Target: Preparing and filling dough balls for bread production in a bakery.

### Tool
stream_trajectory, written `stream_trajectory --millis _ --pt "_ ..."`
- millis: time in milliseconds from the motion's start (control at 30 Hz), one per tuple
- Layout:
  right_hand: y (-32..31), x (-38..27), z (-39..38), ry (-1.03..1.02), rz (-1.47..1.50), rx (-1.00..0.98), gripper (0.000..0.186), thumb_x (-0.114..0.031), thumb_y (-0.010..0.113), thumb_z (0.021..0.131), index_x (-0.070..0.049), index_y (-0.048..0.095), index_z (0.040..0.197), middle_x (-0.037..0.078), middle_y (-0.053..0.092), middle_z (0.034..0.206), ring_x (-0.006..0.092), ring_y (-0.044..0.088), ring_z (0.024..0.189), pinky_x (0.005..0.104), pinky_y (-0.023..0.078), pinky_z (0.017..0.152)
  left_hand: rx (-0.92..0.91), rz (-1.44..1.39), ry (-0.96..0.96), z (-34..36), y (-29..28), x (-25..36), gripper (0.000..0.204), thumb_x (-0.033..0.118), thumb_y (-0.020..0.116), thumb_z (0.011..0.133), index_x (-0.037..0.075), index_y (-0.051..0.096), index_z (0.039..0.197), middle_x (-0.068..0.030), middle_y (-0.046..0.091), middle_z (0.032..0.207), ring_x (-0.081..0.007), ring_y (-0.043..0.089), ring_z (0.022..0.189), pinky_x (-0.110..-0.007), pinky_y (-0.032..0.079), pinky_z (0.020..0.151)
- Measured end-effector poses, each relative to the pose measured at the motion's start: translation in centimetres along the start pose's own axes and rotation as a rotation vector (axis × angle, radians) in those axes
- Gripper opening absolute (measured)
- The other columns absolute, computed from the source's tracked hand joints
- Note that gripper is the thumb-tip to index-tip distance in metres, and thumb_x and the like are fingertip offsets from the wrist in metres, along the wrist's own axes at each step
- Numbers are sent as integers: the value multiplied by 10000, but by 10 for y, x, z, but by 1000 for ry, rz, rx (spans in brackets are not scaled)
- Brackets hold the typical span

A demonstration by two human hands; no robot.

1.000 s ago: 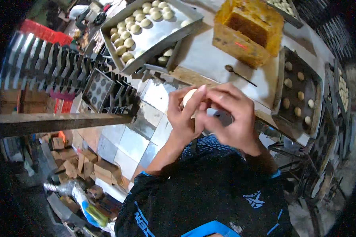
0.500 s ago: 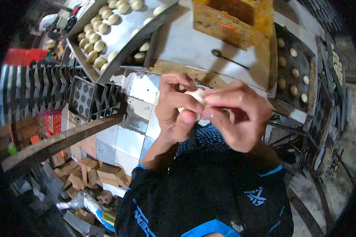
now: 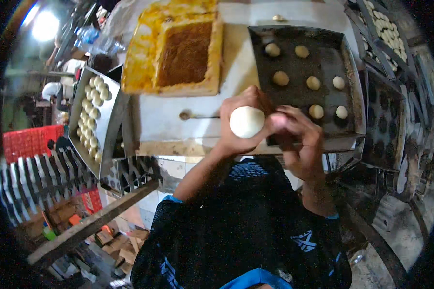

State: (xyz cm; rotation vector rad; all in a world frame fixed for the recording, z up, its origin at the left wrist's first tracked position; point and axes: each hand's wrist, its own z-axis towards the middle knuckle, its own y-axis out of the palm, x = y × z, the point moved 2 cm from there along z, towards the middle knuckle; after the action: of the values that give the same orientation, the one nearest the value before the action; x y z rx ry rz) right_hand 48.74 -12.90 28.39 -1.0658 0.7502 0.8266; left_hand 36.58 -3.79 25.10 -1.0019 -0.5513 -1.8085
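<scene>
A smooth, pale dough ball [image 3: 246, 122] bulges from the top of my left hand [image 3: 232, 137], whose fingers are wrapped round it. Right beside it is my right hand [image 3: 301, 139], thumb toward the ball and fingers bent. Motion smears those fingers, and whether they grip anything is unclear. Beyond and right of my hands lies a dark baking tray [image 3: 323, 62] with several dough balls spaced out on it. A spoon [image 3: 190, 115] rests on the white tabletop [image 3: 154, 123], left of my left hand.
Behind the spoon stands a yellow-smeared container [image 3: 147, 62] with brown, crumbly filling [image 3: 185, 55]. A metal tray [image 3: 108, 108] crowded with dough balls is at left. More trays [image 3: 383, 115] stand at far right. A wooden beam [image 3: 91, 221] crosses the lower left, above cardboard scraps [image 3: 125, 248].
The view has swung right, bringing the dark tray nearer the middle. The dough, formerly pinched between both hands, now shows as a round ball in my left hand; my right fingers have come off its top.
</scene>
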Motion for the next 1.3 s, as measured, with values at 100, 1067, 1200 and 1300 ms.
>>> stream_trajectory --millis 100,1067,1200,1300 --pt "-48 25 2 52 -158 146 244 -124 508 903 14 600 1083 190 588 1151 339 572 1083 397 446 935 -29 232 -355 -10 52 -42 331 170 785 709 51 496 603 -22 487 565 -84 390 505 -279 336 432" --pt "-126 376 119 196 -789 -113 668 -264 551 915 -22 201 1430 246 227 1447 410 331 1293 459 342 1038 -54 61 -563 18 67 -156 304 2 662 771 47 575 1059 -56 553 788 -127 536 699 -251 458 657" --pt "-125 356 121 114 -773 -126 684 -236 570 885 26 216 1409 285 251 1428 439 216 1339 495 231 1097 -12 165 -508 12 72 -153 222 9 661 770 38 589 978 -86 564 791 -179 563 699 -277 458 648" --pt "-149 323 124 126 -809 -200 650 -241 533 922 -30 200 1439 239 201 1466 413 264 1331 443 249 1090 -12 184 -519 13 72 -151 213 18 672 764 35 583 958 -93 574 804 -182 573 706 -283 464 654"
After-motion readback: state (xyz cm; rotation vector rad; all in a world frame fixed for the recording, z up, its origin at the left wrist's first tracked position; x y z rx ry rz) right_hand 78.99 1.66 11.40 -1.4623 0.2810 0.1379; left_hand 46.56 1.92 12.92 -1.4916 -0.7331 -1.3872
